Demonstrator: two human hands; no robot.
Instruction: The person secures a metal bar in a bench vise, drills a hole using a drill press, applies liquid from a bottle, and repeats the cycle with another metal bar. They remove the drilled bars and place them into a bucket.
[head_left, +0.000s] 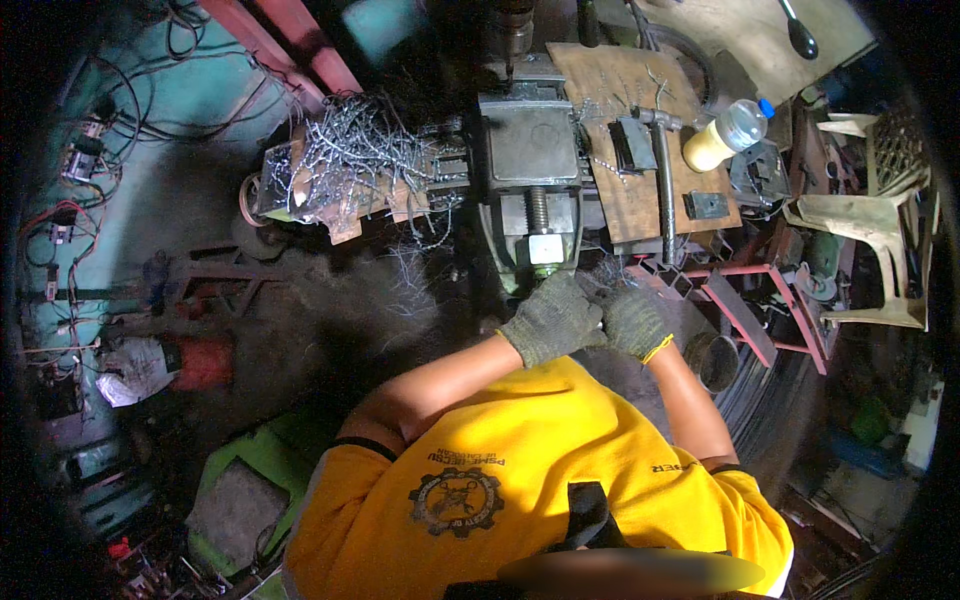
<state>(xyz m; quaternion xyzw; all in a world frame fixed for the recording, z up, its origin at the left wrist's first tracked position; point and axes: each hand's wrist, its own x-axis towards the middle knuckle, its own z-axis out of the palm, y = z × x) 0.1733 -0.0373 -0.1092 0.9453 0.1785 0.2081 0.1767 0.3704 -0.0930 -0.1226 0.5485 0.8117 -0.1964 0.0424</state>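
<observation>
Both hands wear dark knit gloves and meet close to my body, at the near end of a machine vise. My left hand (550,318) is closed, its fingers curled toward the other hand. Curled against it, my right hand (634,322) is closed too. A tiny pale spot shows between the gloves, but what they hold is hidden. Just beyond them is the grey machine vise (532,145), with its threaded screw (538,212) exposed. Above its far end hangs a drill press spindle (512,35).
Curly metal shavings (360,150) heap up left of the vise. To its right, a wooden board (612,205) carries a hammer (667,185), dark metal blocks (707,205) and a blue-capped bottle (728,135). A broken plastic chair (865,240) and red metal frame (740,318) stand farther right.
</observation>
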